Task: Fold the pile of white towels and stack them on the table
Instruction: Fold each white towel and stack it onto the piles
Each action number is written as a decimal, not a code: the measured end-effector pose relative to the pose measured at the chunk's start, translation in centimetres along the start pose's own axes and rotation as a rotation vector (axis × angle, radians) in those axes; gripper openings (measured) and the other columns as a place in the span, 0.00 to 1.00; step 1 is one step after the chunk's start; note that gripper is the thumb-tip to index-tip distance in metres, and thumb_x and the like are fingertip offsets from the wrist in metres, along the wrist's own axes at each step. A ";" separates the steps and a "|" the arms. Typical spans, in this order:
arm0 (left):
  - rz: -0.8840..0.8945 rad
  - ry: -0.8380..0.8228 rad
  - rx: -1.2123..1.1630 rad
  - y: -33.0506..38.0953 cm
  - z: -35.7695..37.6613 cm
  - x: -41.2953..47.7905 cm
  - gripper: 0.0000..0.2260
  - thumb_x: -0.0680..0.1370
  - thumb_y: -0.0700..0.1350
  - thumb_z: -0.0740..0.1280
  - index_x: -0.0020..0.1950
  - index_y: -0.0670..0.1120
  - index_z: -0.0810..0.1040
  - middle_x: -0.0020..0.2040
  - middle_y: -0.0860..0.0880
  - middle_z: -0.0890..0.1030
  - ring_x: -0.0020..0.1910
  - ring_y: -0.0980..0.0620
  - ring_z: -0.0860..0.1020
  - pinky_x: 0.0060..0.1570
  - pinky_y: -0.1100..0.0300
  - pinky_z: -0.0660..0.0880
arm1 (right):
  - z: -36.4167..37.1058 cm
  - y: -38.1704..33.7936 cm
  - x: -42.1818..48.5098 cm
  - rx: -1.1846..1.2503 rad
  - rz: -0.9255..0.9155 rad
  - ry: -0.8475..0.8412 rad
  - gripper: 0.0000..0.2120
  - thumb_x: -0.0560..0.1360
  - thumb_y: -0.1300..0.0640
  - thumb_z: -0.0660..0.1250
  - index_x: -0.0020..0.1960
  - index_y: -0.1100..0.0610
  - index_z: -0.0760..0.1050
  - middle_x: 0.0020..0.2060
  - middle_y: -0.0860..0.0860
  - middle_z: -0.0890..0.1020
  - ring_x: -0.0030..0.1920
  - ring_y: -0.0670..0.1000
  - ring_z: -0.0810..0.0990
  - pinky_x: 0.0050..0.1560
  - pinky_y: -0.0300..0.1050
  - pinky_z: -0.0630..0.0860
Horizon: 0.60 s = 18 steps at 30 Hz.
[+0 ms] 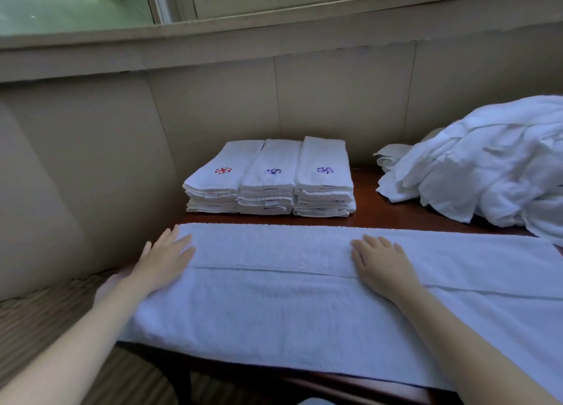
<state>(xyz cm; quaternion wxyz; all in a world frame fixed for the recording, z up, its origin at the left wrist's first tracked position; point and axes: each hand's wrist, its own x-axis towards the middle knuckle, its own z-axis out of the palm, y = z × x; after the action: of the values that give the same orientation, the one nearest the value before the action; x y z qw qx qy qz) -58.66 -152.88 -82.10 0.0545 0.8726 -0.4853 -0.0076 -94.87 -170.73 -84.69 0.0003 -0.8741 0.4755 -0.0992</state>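
Task partway: three stacks of folded towels (269, 177) sit at the table (365, 182) back. Left hand (166, 260) and right hand (382, 263) lie flat, fingers straight, pressing a half-folded towel (274, 298). Unfolded pile (487, 167) waits at right.

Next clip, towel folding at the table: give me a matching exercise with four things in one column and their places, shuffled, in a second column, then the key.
Things:
1. left hand
2. right hand
3. loose towel pile
4. red-emblem stack

Places:
A. heaped at the far right of the table
B. flat on the left end of the spread towel
C. leftmost of the three folded stacks
D. flat near the middle of the spread towel

Pairs: 1-B; 2-D; 3-A; 4-C
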 end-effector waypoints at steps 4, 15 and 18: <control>0.518 -0.093 -0.083 3.8 0.2 -6.7 0.24 0.79 0.62 0.55 0.74 0.64 0.54 0.76 0.61 0.46 0.75 0.61 0.47 0.71 0.65 0.46 | -1.1 -2.7 -4.1 0.184 -0.378 0.068 0.13 0.78 0.51 0.57 0.58 0.52 0.76 0.60 0.49 0.76 0.61 0.54 0.73 0.60 0.44 0.68; 0.882 0.508 0.045 2.6 0.2 -12.9 0.17 0.67 0.37 0.54 0.52 0.48 0.72 0.41 0.52 0.73 0.27 0.50 0.78 0.21 0.66 0.69 | -3.4 -6.4 -11.4 0.039 -0.569 -0.021 0.12 0.75 0.56 0.58 0.57 0.57 0.71 0.54 0.52 0.76 0.56 0.57 0.74 0.50 0.51 0.71; 0.529 0.481 0.028 0.3 -2.2 -11.3 0.16 0.70 0.35 0.58 0.52 0.49 0.78 0.44 0.51 0.81 0.42 0.49 0.82 0.33 0.62 0.75 | -4.2 -5.0 -10.3 0.054 -0.361 -0.037 0.11 0.76 0.56 0.57 0.57 0.52 0.70 0.53 0.50 0.78 0.55 0.56 0.75 0.46 0.48 0.71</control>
<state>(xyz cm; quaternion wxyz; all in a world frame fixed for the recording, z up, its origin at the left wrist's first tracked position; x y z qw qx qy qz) -64.73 -143.23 -80.33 0.1552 0.6942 -0.6678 0.2191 -96.89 -159.05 -81.91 0.0145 -0.9467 0.3077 -0.0943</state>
